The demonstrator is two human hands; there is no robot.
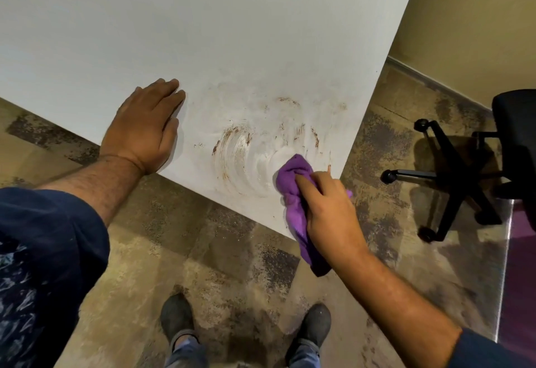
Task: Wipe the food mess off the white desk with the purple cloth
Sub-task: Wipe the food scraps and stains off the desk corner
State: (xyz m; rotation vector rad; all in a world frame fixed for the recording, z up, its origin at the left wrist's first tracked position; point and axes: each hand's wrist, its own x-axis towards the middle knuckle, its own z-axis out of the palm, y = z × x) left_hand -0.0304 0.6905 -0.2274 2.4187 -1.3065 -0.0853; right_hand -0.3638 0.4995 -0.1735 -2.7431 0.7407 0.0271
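Observation:
The white desk (179,25) fills the upper left, its near corner pointing down at the right. A food mess (240,147) of brown smears and wet curved streaks covers that corner. My right hand (330,211) grips the purple cloth (293,190) and presses its bunched end on the desk near the right edge; the cloth's tail hangs past the desk's front edge. My left hand (145,129) lies flat, palm down, fingers together, on the desk left of the smears, holding nothing.
A black office chair (452,170) on wheels stands on the floor to the right of the desk. Mottled brown carpet (203,251) lies below, with my two shoes (177,318) at the bottom. A beige wall (470,19) rises at the upper right.

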